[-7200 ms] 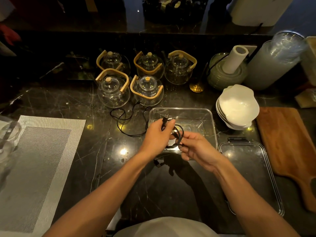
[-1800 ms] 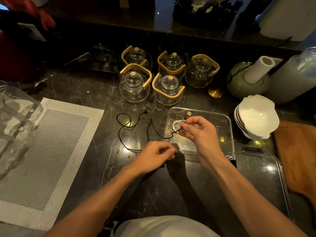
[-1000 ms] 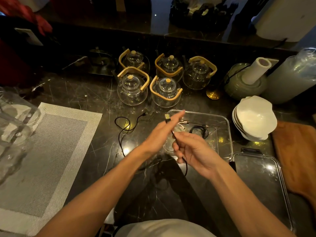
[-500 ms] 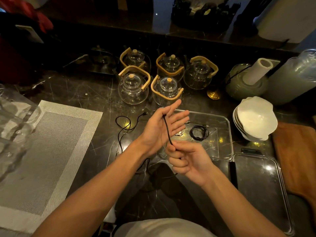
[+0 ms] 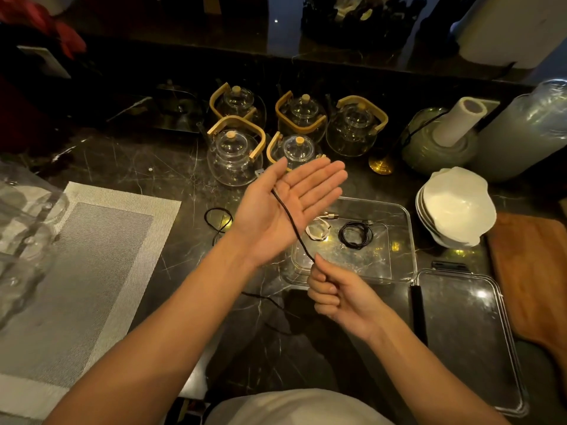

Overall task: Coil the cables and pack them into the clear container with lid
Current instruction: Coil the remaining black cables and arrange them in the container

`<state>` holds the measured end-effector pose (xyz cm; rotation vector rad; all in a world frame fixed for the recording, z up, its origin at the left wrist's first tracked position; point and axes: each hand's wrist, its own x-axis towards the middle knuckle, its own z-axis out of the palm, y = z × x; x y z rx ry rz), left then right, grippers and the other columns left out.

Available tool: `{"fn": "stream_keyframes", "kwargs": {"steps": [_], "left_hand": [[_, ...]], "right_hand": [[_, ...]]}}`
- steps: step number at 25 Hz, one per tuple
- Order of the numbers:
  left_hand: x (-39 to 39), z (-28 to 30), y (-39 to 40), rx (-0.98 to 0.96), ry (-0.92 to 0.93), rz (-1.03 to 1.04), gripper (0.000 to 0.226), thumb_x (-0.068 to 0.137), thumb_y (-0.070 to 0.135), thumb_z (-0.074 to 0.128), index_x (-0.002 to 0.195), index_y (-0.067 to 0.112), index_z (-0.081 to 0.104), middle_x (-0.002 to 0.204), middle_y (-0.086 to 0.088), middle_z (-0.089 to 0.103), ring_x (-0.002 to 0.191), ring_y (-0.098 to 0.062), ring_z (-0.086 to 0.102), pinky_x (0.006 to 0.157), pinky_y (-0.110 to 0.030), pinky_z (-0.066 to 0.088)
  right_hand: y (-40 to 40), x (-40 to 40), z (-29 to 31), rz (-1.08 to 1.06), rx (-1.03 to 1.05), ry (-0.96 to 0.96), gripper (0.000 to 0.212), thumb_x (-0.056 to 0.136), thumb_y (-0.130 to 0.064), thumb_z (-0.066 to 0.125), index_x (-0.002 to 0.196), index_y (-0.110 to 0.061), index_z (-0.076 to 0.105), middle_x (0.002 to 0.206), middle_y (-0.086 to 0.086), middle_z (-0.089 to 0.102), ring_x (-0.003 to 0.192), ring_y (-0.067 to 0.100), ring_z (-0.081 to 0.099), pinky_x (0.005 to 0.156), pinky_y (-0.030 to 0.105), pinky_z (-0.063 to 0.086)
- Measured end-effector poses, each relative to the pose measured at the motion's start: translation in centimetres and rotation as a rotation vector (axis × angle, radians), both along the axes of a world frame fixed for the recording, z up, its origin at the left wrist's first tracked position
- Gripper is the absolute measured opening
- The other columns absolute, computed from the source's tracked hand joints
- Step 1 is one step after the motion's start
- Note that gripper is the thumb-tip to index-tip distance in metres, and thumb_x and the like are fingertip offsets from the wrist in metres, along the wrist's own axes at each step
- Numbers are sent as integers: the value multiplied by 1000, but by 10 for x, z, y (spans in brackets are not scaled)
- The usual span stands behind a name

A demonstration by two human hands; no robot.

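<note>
Counter (image 5: 171, 167) is dark marble w/ pale veins. Left hand (image 5: 276, 210) is raised over it, palm up, fingers (image 5: 322, 176) stretched flat and together, fully open; thin black braided cable (image 5: 291, 222) runs diagonally across the palm, its plug end poking out behind the thumb side near the top. Right hand (image 5: 334, 292) sits lower, closed in a loose fist, thumb + forefinger pinching the same cable just below the left palm. Rest of that cable trails down to the counter and loops away to the left, under the left forearm.

Clear rectangular plastic container (image 5: 408, 256) stands on the counter just behind the right hand, open. Inside: small coiled white cable (image 5: 317, 231) at left and coiled black cable (image 5: 356, 234) beside it, close but apart. Clear lid w/ black latch (image 5: 466, 332) lies flat to the right of the container, near edge touching or nearly so.

Five glass teapots w/ wooden handles (image 5: 236, 154) cluster behind the hands. Stack of white bowls (image 5: 457, 207) sits right of the container, wooden cutting board (image 5: 534, 271) further right. Grey woven placemat (image 5: 92, 265) lies at left.
</note>
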<state>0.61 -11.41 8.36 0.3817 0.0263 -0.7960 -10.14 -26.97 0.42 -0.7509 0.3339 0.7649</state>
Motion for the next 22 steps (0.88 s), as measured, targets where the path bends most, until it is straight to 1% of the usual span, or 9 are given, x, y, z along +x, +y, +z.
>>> {"fn": "stream_keyframes", "kwargs": {"steps": [2, 4, 7, 9, 11, 13, 16, 19, 22], "left_hand": [[-6, 3, -3, -11, -22, -137, 62, 109, 39, 29, 138, -11, 51, 140, -31, 56, 133, -40, 54, 115, -49, 41], [-17, -2, -9, 37, -75, -331, 63, 109, 40, 28, 134, -11, 54, 133, -31, 61, 128, -41, 58, 115, -51, 39], [-34, -21, -12, 214, -135, -557, 64, 108, 42, 33, 129, -14, 55, 116, -29, 70, 112, -37, 70, 107, -52, 45], [-36, -29, -10, 368, -175, -624, 68, 104, 48, 40, 123, -14, 61, 107, -27, 74, 101, -34, 74, 96, -47, 56], [-34, -33, -8, 532, -223, -634, 73, 100, 56, 43, 118, -10, 68, 103, -27, 75, 94, -33, 76, 85, -42, 62], [-32, -34, -9, 639, -234, -606, 80, 97, 64, 45, 115, -10, 70, 103, -29, 74, 92, -33, 77, 79, -41, 64], [-31, -36, -11, 717, -182, -538, 90, 91, 74, 45, 111, -10, 72, 105, -31, 73, 94, -35, 76, 73, -38, 65], [-31, -40, -13, 764, -185, -512, 93, 91, 77, 39, 114, -8, 70, 107, -31, 73, 100, -37, 74, 80, -40, 63], [-30, -43, -15, 791, -194, -454, 82, 95, 72, 39, 95, -1, 76, 90, -24, 75, 90, -33, 76, 85, -40, 62]], "right_hand": [[-4, 1, -1, 11, 92, 59, 36, 83, -35, 82, 72, -15, 54, 57, -5, 26, 44, 5, 18, 35, 16, 15], [-11, 7, 3, -11, 61, 62, 34, 77, -33, 87, 71, -14, 59, 54, -5, 36, 43, 4, 20, 35, 15, 14], [-30, 26, 17, -46, -188, -4, 26, 78, -40, 78, 74, -15, 72, 67, 3, 43, 56, 14, 37, 53, 23, 22], [-42, 39, 30, 25, -293, -17, 31, 77, -42, 81, 82, -14, 68, 69, 4, 36, 59, 18, 29, 61, 29, 14], [-48, 50, 43, 150, -402, -61, 36, 86, -48, 72, 81, -15, 58, 64, 1, 32, 51, 14, 27, 51, 23, 22], [-50, 56, 54, 218, -517, -103, 37, 95, -47, 60, 78, -14, 55, 63, 1, 33, 49, 13, 32, 49, 25, 31], [-48, 56, 70, 255, -666, -187, 33, 100, -38, 55, 76, -16, 59, 61, -1, 37, 47, 9, 30, 45, 23, 24], [-36, 49, 83, 282, -809, -325, 30, 99, -26, 57, 75, -9, 64, 56, 3, 45, 44, 10, 35, 43, 23, 28], [-17, 37, 89, 188, -868, -440, 28, 99, -17, 59, 81, 4, 66, 54, 5, 56, 45, 12, 51, 47, 24, 44]]}}
